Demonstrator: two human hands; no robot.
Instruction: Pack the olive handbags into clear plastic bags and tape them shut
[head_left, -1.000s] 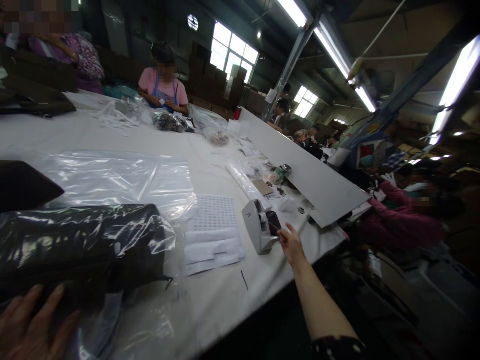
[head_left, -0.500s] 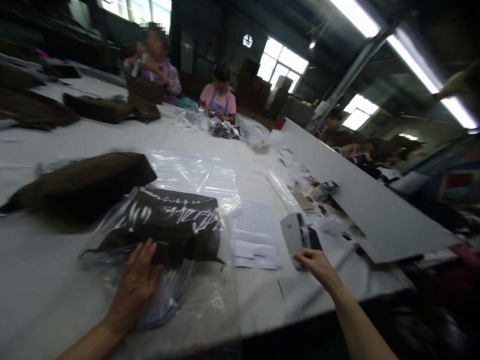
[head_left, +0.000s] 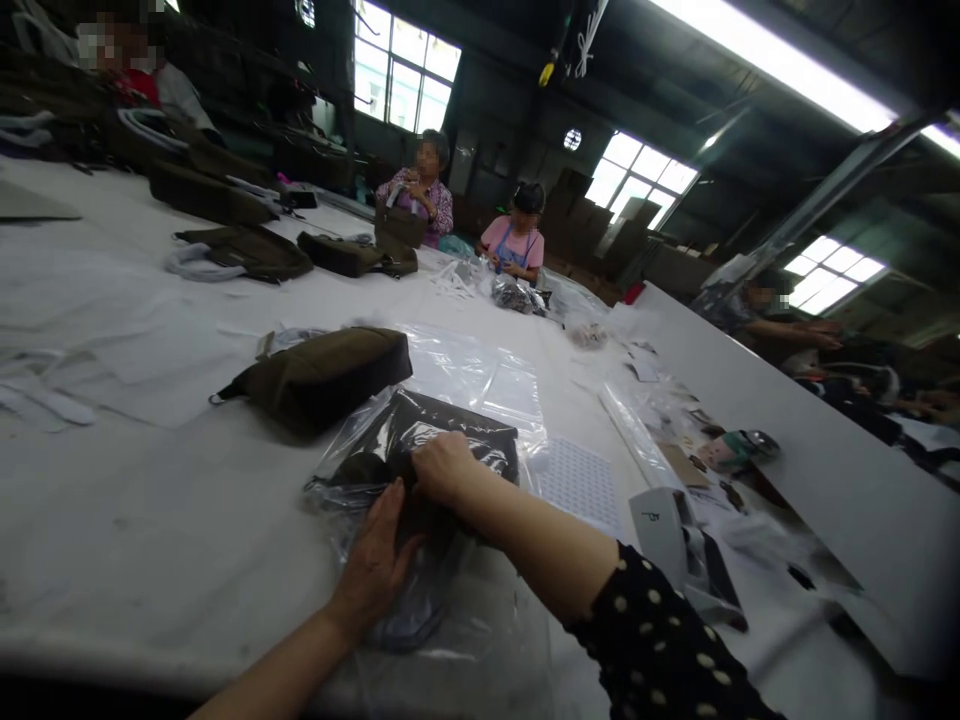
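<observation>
A dark olive fabric bag (head_left: pixel 491 430) lies in a clear plastic bag (head_left: pixel 487 640) on the white-covered table in front of me. My left hand (head_left: pixel 379 555) rests on the plastic's left part, fingers stretched out. Against the top of the wrapped bag is my right hand (head_left: pixel 444 465), its fingers curled down in a pinch. Whatever sits between those fingertips is hidden. To the right of my right forearm stands a pale tape dispenser (head_left: pixel 664 535). Behind the wrapped bag are flat clear plastic bags (head_left: pixel 480 365), with a sheet of small printed labels (head_left: pixel 581 480) to the right.
Another olive bag (head_left: pixel 337 375) lies unwrapped at the back left. More bags (head_left: pixel 255 250) lie farther off, where co-workers (head_left: pixel 517 240) sit. A bottle (head_left: pixel 739 450) lies among scraps on the right, beside a long white board (head_left: pixel 787 430).
My right hand has left the tape dispenser and come left onto the wrapped bag. The left hand stays on the plastic. The camera view has turned left.
</observation>
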